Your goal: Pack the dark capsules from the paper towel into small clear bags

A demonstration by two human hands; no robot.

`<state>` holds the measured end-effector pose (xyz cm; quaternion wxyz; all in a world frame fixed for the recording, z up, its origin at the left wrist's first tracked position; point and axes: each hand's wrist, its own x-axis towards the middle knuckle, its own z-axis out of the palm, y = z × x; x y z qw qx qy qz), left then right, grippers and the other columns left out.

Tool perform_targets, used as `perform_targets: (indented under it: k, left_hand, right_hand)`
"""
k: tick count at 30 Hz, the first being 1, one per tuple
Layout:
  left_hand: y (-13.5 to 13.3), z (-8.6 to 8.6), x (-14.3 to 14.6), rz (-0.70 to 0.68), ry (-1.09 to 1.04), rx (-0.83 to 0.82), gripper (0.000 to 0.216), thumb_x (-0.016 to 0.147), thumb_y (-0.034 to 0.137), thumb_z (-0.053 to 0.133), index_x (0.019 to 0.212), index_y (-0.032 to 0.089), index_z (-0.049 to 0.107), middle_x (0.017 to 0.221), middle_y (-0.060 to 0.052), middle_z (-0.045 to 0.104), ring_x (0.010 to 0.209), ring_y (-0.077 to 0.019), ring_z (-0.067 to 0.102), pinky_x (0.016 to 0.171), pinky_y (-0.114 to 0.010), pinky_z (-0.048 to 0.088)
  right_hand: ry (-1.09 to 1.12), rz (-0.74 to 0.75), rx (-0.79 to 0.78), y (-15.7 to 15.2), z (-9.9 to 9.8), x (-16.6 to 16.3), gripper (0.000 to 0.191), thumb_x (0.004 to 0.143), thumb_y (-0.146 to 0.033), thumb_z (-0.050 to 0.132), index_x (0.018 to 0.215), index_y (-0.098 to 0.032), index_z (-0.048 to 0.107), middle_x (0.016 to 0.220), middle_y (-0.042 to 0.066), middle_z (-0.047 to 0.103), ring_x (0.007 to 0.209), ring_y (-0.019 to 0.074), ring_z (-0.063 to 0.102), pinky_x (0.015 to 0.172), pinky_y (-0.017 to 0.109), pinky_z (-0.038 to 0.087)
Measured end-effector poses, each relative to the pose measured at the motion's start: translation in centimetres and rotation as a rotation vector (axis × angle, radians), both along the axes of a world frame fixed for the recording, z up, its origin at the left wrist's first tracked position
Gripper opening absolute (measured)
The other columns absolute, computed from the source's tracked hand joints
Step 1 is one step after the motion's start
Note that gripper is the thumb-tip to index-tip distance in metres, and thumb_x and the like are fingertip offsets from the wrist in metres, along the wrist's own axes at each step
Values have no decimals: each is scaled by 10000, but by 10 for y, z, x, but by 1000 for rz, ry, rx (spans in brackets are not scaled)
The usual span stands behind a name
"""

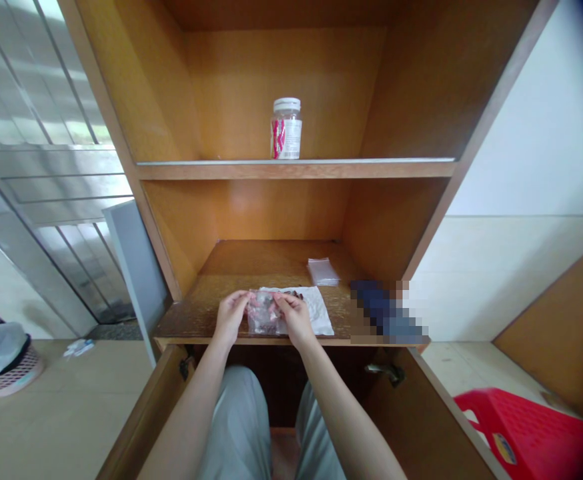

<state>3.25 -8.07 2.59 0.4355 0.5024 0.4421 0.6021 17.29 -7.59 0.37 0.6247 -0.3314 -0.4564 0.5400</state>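
My left hand (232, 316) pinches the left upper edge of a small clear plastic bag (265, 320), which shows some pink near its top. Thumb and fingers of my right hand (294, 315) close on the bag's right upper edge. Behind and under the bag, a white sheet of paper or cloth (322, 313) lies on the wooden shelf (196, 313). Small dark items (297, 294) are on that sheet, partly hidden by my right hand; their kind is unclear. Farther back rests a stack of clear plastic bags (323, 272).
A white-capped jar (286, 130) stands on the upper shelf. To the right lies a dark blue, blurred-out thing (381, 310). Open cabinet doors (421, 407) flank my knees. A red plastic stool or crate (526, 427) is at lower right, a pink basket (14, 370) at far left.
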Motion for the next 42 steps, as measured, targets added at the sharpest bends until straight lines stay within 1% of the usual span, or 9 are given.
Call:
perform_targets:
  k: [6, 13, 18, 21, 26, 30, 34, 37, 42]
  left_hand:
    - [21, 10, -3, 218, -49, -1, 290, 727, 441, 496, 808, 163, 478, 577, -5, 608, 410, -110, 537, 399, -199, 382]
    - [68, 6, -9, 258, 259, -138, 209, 805, 351, 401, 835, 151, 454, 627, -26, 599, 386, -94, 524, 409, -202, 357]
    - [83, -4, -11, 306, 368, -101, 365, 689, 206, 558, 1028, 144, 437, 848, -76, 610, 729, -164, 613, 662, -285, 454]
    - [86, -10, -13, 427, 648, -5, 488, 618, 129, 597, 1080, 133, 437, 1070, -135, 543, 1050, -236, 505, 893, -349, 371]
    - [84, -19, -16, 427, 1013, 19, 388, 668, 109, 531, 1052, 125, 476, 1120, -149, 509, 1115, -263, 440, 953, -388, 303]
    - [83, -21, -18, 408, 1026, 25, 311, 695, 127, 517, 1006, 128, 511, 1061, -145, 539, 1057, -255, 478, 929, -376, 327]
    - [82, -20, -18, 408, 1020, 30, 282, 711, 148, 511, 992, 127, 526, 1040, -142, 552, 1026, -249, 499, 908, -360, 348]
    - [82, -20, -18, 414, 1008, 39, 281, 725, 180, 510, 998, 115, 528, 1037, -152, 558, 1016, -253, 507, 899, -362, 357]
    - [81, -19, -18, 440, 937, 66, 279, 743, 227, 492, 987, 100, 538, 1030, -160, 573, 1004, -254, 519, 902, -362, 364]
  right_hand:
    - [39, -15, -9, 1, 1, -2, 280, 695, -445, 557, 776, -177, 558, 583, -19, 540, 401, 84, 438, 393, 215, 348]
    - [-100, -8, 66, -3, 1, -3, 263, 706, -446, 536, 747, -187, 553, 557, -29, 501, 409, 83, 416, 397, 212, 339]
    - [-361, -52, 248, -11, 4, -6, 205, 758, -373, 481, 755, -194, 581, 615, -3, 542, 511, 111, 474, 485, 224, 374]
    - [-535, -99, 406, -19, 8, -10, 198, 783, -310, 446, 773, -202, 611, 684, 20, 588, 597, 133, 514, 574, 242, 393]
    - [-679, -165, 530, -22, 15, -5, 222, 806, -266, 402, 843, -201, 611, 741, 47, 609, 643, 151, 530, 624, 264, 408]
    - [-787, -456, 382, 7, 22, 32, 227, 798, -272, 402, 906, -172, 575, 787, 72, 607, 691, 170, 541, 668, 287, 414]
    - [-1101, -723, 170, 47, 27, 82, 280, 762, -258, 449, 1002, -131, 519, 972, 137, 572, 935, 241, 507, 795, 353, 372]
    - [-1307, -736, 33, 65, 27, 103, 329, 764, -296, 466, 1052, -136, 483, 1033, 146, 546, 1001, 270, 478, 805, 383, 349]
    - [-1485, -620, -28, 77, 26, 112, 371, 760, -347, 486, 1074, -152, 460, 1058, 137, 533, 974, 262, 509, 811, 406, 333]
